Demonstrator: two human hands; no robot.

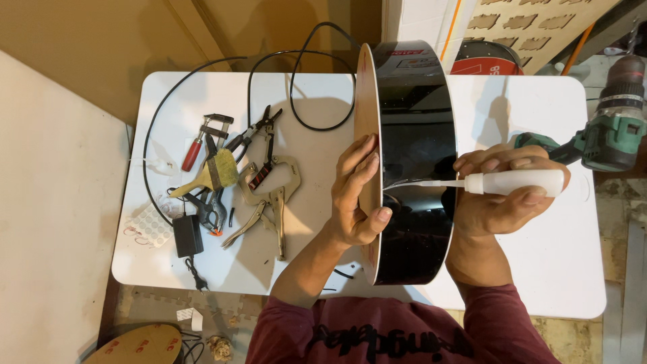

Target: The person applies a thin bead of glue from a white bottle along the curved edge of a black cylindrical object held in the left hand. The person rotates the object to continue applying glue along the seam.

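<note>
A round drum-like piece (412,121) with a glossy black side band and a tan wooden face stands on edge on the white table (526,108). My left hand (356,195) grips its wooden rim, fingers on the face and thumb on the black band. My right hand (495,199) holds a white squeeze bottle (519,182) sideways. Its thin nozzle touches the black band near the wooden edge.
Left of the piece lie a red-handled clamp (202,138), a paint brush (209,176), pliers (255,133), locking clamps (269,202), a black adapter (187,236) with cable and a sheet of white pads (149,226). A green cordless drill (610,131) lies at the right.
</note>
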